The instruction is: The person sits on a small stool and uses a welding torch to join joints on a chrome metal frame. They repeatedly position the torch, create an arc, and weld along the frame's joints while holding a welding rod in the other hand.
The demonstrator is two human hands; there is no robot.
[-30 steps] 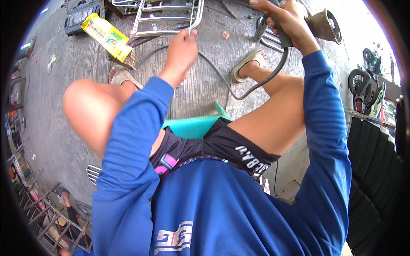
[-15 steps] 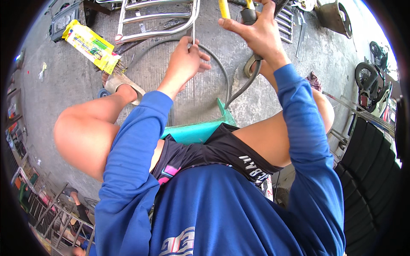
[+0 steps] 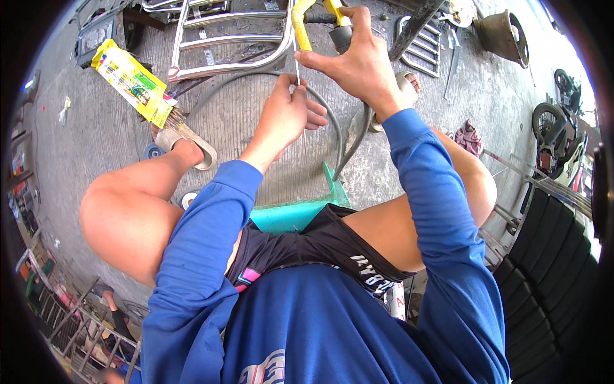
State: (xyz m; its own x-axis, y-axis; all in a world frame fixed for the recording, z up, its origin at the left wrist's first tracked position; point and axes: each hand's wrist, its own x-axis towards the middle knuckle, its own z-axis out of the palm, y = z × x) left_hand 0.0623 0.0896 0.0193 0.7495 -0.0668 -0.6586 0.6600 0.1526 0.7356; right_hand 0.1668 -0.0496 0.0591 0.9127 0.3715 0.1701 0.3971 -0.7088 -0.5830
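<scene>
A thin welding rod (image 3: 297, 67) is pinched between the thumb and fingers of my left hand (image 3: 286, 114), pointing away from me beside the chrome frame; its other fingers are loosely curled. In my right hand (image 3: 368, 73) is a yellow and black electrode holder (image 3: 334, 13), with thumb and fingers around its black grip. The holder's yellow jaw end lies close to the upper part of the rod; whether they touch I cannot tell. A dark cable (image 3: 364, 131) runs from below my right hand and loops over the floor.
The chrome tubular frame (image 3: 233, 45) lies ahead. A yellow packet (image 3: 134, 83) with rods sticking out rests by my left foot. I sit on a low green stool (image 3: 288, 217). A bucket (image 3: 502, 38) and a motorcycle (image 3: 553, 128) stand to the right, near a black ribbed seat (image 3: 543, 275).
My right hand and the electrode holder have moved left and nearer to me, toward the rod. My left hand has shifted slightly right and nearer, still pinching the rod.
</scene>
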